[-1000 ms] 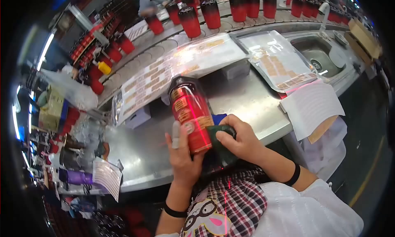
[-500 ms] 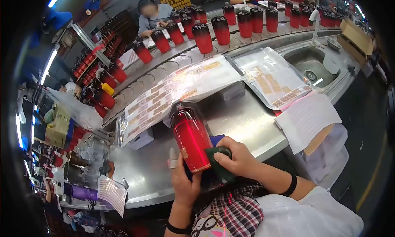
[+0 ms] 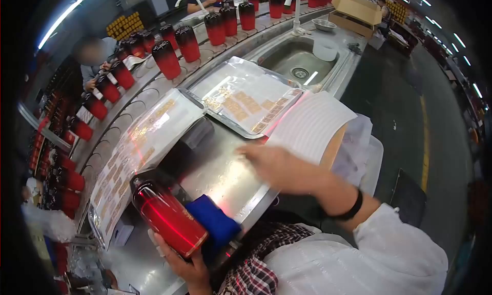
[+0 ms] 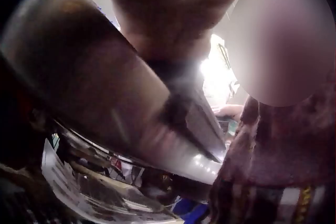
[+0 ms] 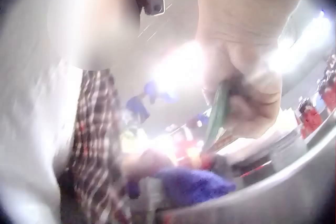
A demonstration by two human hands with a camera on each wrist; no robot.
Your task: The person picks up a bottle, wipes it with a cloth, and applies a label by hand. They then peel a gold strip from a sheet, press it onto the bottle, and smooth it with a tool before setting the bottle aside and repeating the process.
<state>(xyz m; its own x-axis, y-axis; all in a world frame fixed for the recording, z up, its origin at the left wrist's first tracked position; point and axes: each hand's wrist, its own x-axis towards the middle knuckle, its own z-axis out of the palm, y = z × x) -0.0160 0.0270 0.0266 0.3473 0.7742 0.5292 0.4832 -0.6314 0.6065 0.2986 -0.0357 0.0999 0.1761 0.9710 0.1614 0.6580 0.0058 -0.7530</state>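
Bottle is held aslant over the steel counter, its lower end gripped between fingers and thumb of the left hand, seemingly so its upper face is exposed to the red light line. Blue cloth is placed alongside, presumably for ready reach; a green pad is pinched by the right hand.

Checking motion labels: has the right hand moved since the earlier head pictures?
Yes: judged against the metal tray in the head view, the right hand has moved nearer to it.
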